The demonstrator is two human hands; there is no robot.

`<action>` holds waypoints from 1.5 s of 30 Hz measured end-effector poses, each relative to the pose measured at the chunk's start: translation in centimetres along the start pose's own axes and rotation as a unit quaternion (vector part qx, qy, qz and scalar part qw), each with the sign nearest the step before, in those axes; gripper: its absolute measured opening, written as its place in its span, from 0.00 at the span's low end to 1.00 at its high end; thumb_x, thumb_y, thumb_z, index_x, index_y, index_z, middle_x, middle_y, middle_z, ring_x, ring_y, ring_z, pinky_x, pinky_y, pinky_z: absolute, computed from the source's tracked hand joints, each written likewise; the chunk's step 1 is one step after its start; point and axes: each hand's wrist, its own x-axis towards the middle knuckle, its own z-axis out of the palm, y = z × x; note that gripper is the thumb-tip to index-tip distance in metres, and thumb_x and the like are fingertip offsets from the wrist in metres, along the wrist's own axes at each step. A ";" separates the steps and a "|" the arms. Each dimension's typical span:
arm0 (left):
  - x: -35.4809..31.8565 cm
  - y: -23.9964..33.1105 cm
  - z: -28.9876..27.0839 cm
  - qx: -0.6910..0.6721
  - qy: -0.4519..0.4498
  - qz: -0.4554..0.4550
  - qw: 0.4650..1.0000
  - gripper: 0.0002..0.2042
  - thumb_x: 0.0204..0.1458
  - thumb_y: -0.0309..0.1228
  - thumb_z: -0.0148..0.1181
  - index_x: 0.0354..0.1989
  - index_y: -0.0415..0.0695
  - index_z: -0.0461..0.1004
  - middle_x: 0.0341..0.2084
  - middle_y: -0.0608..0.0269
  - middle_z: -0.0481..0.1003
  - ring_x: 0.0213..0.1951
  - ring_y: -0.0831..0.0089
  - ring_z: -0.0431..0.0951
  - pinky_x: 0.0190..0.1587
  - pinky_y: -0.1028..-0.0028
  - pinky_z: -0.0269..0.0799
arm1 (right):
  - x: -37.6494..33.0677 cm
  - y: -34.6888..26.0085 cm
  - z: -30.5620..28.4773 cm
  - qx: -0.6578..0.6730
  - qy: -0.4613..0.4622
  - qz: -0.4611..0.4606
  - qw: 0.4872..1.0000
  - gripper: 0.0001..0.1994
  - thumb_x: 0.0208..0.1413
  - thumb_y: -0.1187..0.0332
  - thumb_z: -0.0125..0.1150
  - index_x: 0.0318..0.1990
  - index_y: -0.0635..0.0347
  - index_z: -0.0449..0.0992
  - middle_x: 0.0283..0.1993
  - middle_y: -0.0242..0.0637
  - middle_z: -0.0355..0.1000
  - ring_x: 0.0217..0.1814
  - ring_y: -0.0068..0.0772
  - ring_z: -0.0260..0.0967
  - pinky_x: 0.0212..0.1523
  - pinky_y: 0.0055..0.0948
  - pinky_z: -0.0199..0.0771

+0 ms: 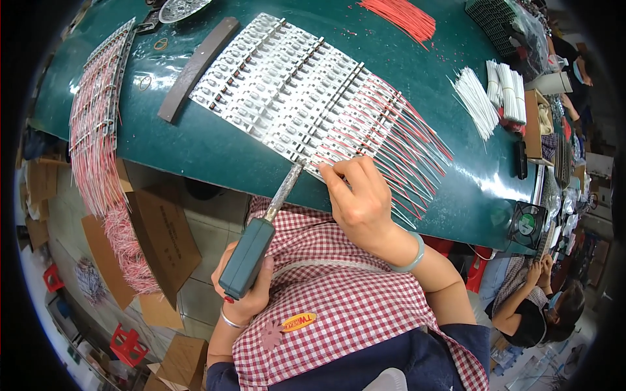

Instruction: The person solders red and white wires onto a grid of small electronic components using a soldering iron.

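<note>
My left hand is wrapped round the green handle of a soldering iron. Its metal barrel slants up to the near edge of a panel of small white circuit boards, where the tip meets the boards. Just right of that tip, my right hand pinches a thin wire at the panel's edge; the fingers mostly hide it. Red and white wires fan out from the panel's right part, in rows, over the green table.
A curved grey bar lies left of the panel. Farther left, a wired panel hangs over the table edge above a cardboard box. Red wires and white wire bundles lie beyond. A small fan and another person are at right.
</note>
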 end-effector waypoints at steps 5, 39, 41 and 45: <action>0.3 0.2 0.0 0.011 -0.016 0.001 1.000 0.11 0.48 0.18 0.69 0.41 0.31 0.80 0.36 0.48 0.80 0.33 0.59 0.83 0.34 0.70 0.78 | 0.0 -0.1 0.0 -0.003 -0.009 0.002 1.000 0.16 0.45 0.77 0.64 0.45 0.72 0.81 0.37 0.38 0.71 0.39 0.37 0.69 0.34 0.33 0.71; 0.0 -2.0 0.1 -0.069 0.091 -0.062 0.992 0.20 0.59 0.19 0.62 0.60 0.32 0.71 0.51 0.52 0.78 0.26 0.78 0.72 0.28 0.77 0.68 | 2.9 9.1 -5.0 -0.030 0.041 0.149 0.988 0.06 0.50 0.80 0.68 0.35 0.62 0.83 0.35 0.38 0.74 0.39 0.42 0.72 0.39 0.38 0.75; 0.5 -2.0 0.1 -0.058 0.101 -0.039 0.992 0.20 0.58 0.18 0.62 0.60 0.31 0.71 0.52 0.51 0.77 0.26 0.79 0.72 0.27 0.77 0.67 | 3.0 9.5 -5.3 -0.038 0.036 0.190 0.980 0.05 0.49 0.79 0.70 0.34 0.61 0.84 0.35 0.38 0.75 0.39 0.42 0.72 0.40 0.39 0.75; 1.0 -1.9 0.1 -0.059 0.105 -0.052 0.991 0.20 0.58 0.18 0.62 0.60 0.31 0.71 0.52 0.51 0.77 0.26 0.79 0.72 0.26 0.78 0.67 | 2.7 9.2 -5.5 -0.014 -0.002 0.218 0.976 0.05 0.48 0.79 0.71 0.33 0.61 0.83 0.35 0.38 0.73 0.40 0.41 0.71 0.40 0.39 0.74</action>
